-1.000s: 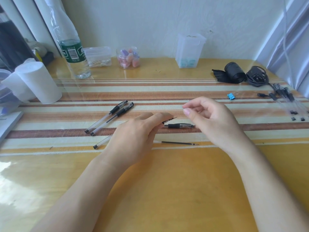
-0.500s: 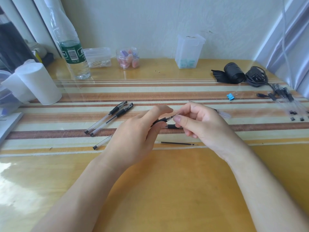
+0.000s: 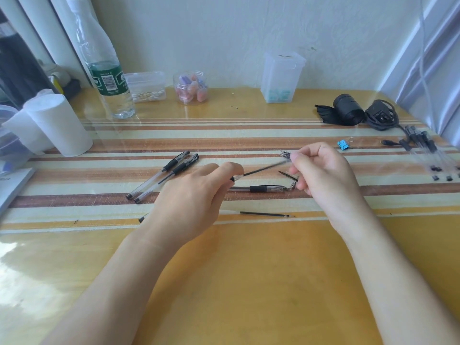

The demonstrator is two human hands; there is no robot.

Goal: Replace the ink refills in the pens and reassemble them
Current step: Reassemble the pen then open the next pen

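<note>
My left hand (image 3: 194,195) grips a clear pen barrel; only its black grip end (image 3: 232,178) and tail end (image 3: 141,219) show. A thin black ink refill (image 3: 263,168) sticks out of the barrel, slanting up to the right. My right hand (image 3: 323,175) pinches its far end, with the pen's tip piece (image 3: 285,154) at my fingertips. A small dark pointed part (image 3: 287,175) shows under that hand. One black-grip pen (image 3: 263,188) lies on the mat between my hands. A loose refill (image 3: 265,214) lies nearer me.
Two capped pens (image 3: 171,171) lie left of my hands. Several pens (image 3: 420,143) and loose caps (image 3: 436,168) sit at the right edge, by a blue binder clip (image 3: 343,145). A water bottle (image 3: 109,78), paper roll (image 3: 59,123), small containers and a black cable line the back.
My right hand came in to the pen held in my left hand, then drew away up and to the right, pulling the refill out of the barrel.
</note>
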